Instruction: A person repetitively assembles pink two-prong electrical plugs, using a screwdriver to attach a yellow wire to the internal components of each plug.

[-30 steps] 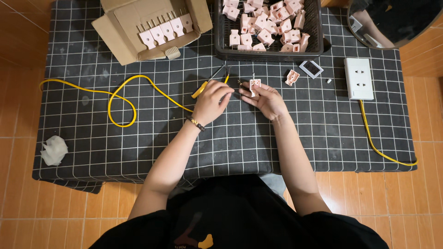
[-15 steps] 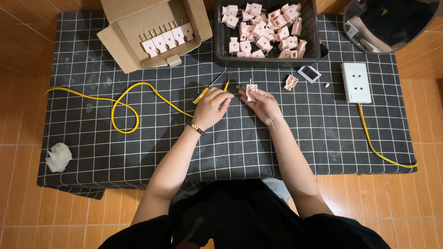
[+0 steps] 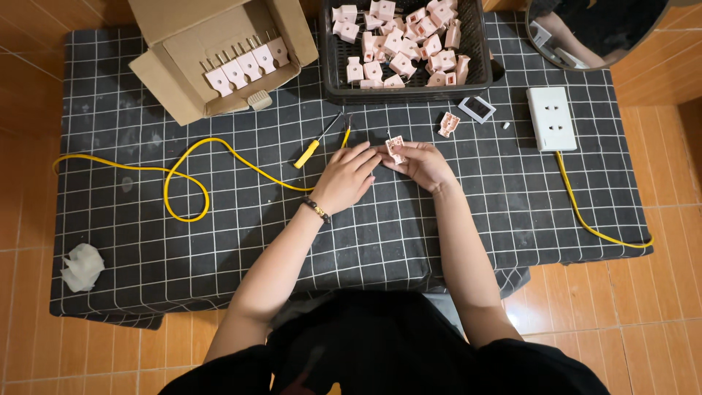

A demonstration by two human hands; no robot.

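The right hand (image 3: 423,164) pinches a small pink plug part (image 3: 396,148) between thumb and fingertips, just above the checked cloth near the middle of the surface (image 3: 219,263). The left hand (image 3: 349,177) meets it from 9 o'clock, its fingertips curled against the same piece; whether it grips or only steadies is hard to tell. A beaded bracelet (image 3: 316,210) circles the left wrist.

At 10 o'clock of the hands lies a yellow-handled screwdriver (image 3: 314,146), and a yellow cable (image 3: 186,183) loops away toward 9 o'clock. At 1 o'clock lie a loose pink part (image 3: 448,124) and a small white frame (image 3: 477,109). Farther at 2 o'clock sits a white socket block (image 3: 550,118). At 12 o'clock stands a black basket (image 3: 333,80) of pink parts, and at 11 o'clock an open cardboard box (image 3: 164,80) holding finished plugs.
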